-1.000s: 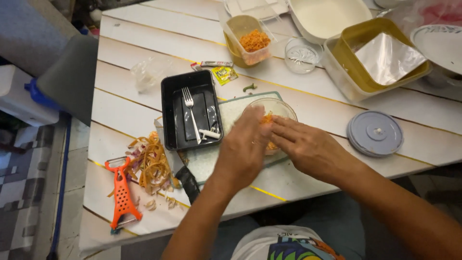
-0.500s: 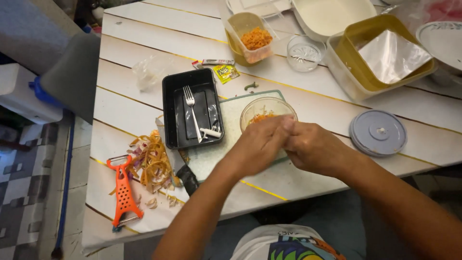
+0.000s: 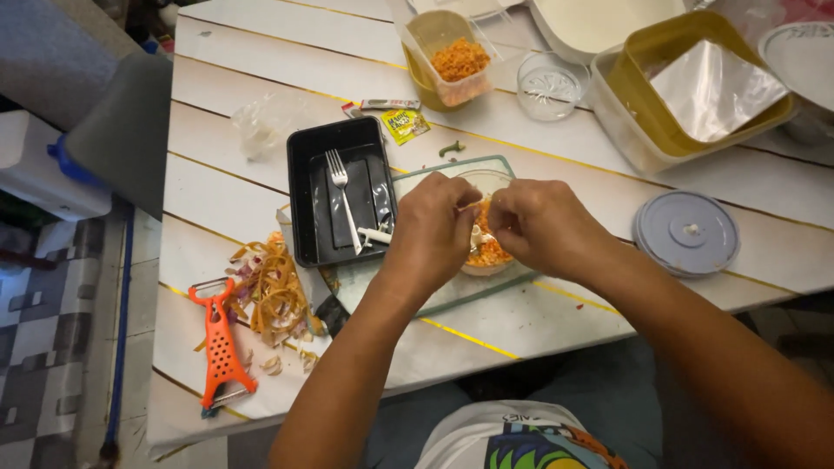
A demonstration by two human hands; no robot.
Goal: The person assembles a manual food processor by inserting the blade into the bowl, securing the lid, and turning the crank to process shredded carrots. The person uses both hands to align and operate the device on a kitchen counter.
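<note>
While earlier touching, both hands now part over bowl

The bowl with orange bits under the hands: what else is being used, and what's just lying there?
In use: left hand, right hand, bowl, cutting board.
Lying about: black tray, fork, orange peeler, peelings, grey lid, small glass.

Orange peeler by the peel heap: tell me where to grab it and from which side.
Probably grip the orange peeler by its long perforated handle, coming from above or from the table edge near the person. It lies flat, its forked blade end points away, and vegetable peelings crowd its right side.
</note>
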